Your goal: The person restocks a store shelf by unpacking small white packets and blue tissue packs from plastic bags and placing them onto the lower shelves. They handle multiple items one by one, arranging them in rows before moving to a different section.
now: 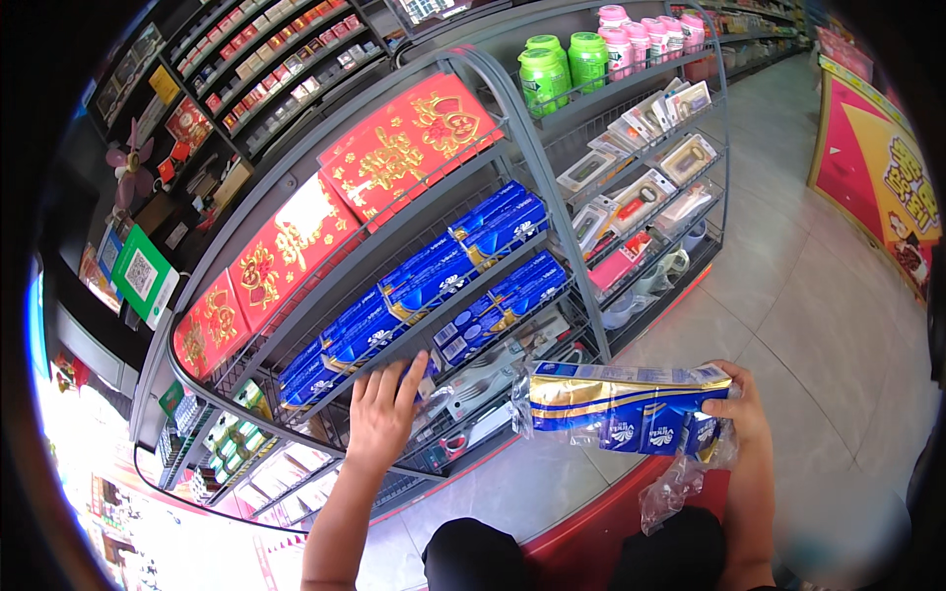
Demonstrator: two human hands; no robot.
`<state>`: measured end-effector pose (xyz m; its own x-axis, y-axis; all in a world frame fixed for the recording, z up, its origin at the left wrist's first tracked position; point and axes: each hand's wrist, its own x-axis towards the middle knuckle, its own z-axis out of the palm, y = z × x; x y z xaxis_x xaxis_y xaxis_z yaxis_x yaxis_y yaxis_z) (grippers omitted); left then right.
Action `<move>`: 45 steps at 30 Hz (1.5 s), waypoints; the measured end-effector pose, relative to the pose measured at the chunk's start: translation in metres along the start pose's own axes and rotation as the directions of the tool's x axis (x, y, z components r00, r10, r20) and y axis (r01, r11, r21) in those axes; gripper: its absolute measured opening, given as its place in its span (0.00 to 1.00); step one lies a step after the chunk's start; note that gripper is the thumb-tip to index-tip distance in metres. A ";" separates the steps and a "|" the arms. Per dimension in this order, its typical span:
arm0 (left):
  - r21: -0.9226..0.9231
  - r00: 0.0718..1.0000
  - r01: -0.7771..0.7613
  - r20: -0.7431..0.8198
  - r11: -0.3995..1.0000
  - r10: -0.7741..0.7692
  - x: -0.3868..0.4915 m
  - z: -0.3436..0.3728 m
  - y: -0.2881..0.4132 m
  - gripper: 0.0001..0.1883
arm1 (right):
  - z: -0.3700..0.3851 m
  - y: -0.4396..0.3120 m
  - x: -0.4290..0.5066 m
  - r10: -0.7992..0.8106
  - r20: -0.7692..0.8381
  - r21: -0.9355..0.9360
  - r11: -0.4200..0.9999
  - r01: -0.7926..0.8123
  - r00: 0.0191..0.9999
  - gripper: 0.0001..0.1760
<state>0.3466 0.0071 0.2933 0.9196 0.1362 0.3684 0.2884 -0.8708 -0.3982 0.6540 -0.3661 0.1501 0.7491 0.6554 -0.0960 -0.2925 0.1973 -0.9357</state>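
Observation:
My right hand (739,406) grips one end of a clear-wrapped multipack of blue and gold Vinda tissue packs (628,406). Its plastic film is torn loose and hangs below my wrist. My left hand (384,406) reaches into the wire display rack at the lower tissue shelf. Its fingers are around a small blue tissue pack (426,385), mostly covered by the hand; the thumb is hidden. To the right on that shelf lie more blue tissue packs (502,306). A longer row of them (429,277) fills the shelf above.
Red gift boxes with gold print (406,148) line the rack's top. Carded cutlery (480,377) sits low down. On the rack's end are gum bottles (545,74) and carded goods (639,199). A red stool-like surface (591,535) is beneath me, and a promotional stand (879,170) is at right.

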 end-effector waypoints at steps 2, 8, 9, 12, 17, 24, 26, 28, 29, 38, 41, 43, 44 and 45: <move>0.039 0.999 0.016 0.039 0.999 -0.018 0.003 0.012 -0.007 0.40 | 0.003 -0.001 -0.006 -0.007 -0.036 0.025 1.000 0.008 0.999 0.41; -0.096 0.992 0.125 0.041 0.987 -0.122 -0.004 0.041 -0.005 0.43 | 0.007 -0.005 -0.006 0.029 -0.018 0.069 0.997 -0.028 0.999 0.42; -0.083 0.987 0.155 0.064 0.984 -0.150 -0.005 0.044 -0.006 0.44 | 0.007 -0.004 -0.005 0.024 0.003 0.085 0.996 -0.024 1.000 0.43; -0.087 0.971 0.211 0.133 0.973 -0.199 0.003 0.057 -0.014 0.46 | 0.008 -0.002 -0.005 0.020 -0.061 -0.003 1.000 -0.020 0.998 0.43; -0.132 0.973 0.223 0.092 0.966 -0.212 0.027 0.073 -0.016 0.47 | 0.010 0.000 -0.006 0.012 -0.046 0.028 1.000 -0.011 0.999 0.42; -0.258 0.976 0.197 0.140 0.946 -0.165 0.019 0.050 -0.021 0.51 | 0.008 -0.002 -0.006 0.004 -0.030 0.040 0.999 -0.002 1.000 0.41; -0.335 0.952 0.259 0.246 0.906 -0.181 0.004 0.044 -0.038 0.50 | 0.006 0.000 -0.006 0.017 -0.045 0.060 0.998 -0.014 0.999 0.41; -0.400 0.969 0.223 0.189 0.889 -0.158 -0.010 0.047 -0.053 0.50 | 0.004 0.003 -0.004 0.008 -0.020 0.070 0.998 -0.007 1.000 0.41; -0.490 0.972 0.236 0.132 0.839 -0.196 -0.013 0.055 -0.054 0.50 | 0.004 0.004 -0.002 0.027 0.010 0.053 0.998 -0.027 1.000 0.41; -0.708 0.782 0.419 -0.038 0.569 -0.622 0.013 0.099 -0.014 0.20 | 0.006 0.001 0.000 0.056 0.102 0.010 0.998 -0.057 0.993 0.39; -0.577 0.811 0.465 -0.028 0.672 -0.585 0.017 0.083 -0.008 0.24 | 0.006 -0.003 -0.002 0.060 0.097 0.029 0.998 -0.063 0.993 0.39; -0.566 0.814 0.508 0.068 0.650 -0.577 0.014 0.069 -0.001 0.24 | 0.007 -0.002 -0.003 0.046 0.064 0.021 0.999 -0.047 0.997 0.38; -0.501 0.847 0.389 -0.136 0.773 -0.514 0.012 0.063 0.008 0.24 | 0.007 -0.001 -0.003 0.052 0.059 0.017 0.998 -0.053 0.997 0.39; -0.393 0.868 0.360 -0.192 0.847 -0.458 0.007 0.055 0.017 0.22 | 0.007 0.001 -0.003 0.052 0.055 0.014 0.999 -0.053 0.997 0.39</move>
<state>0.3730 0.0196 0.2426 0.6149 0.4260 0.6637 0.4702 -0.8736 0.1252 0.6477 -0.3630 0.1516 0.6990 0.7040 -0.1253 -0.3398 0.1728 -0.9245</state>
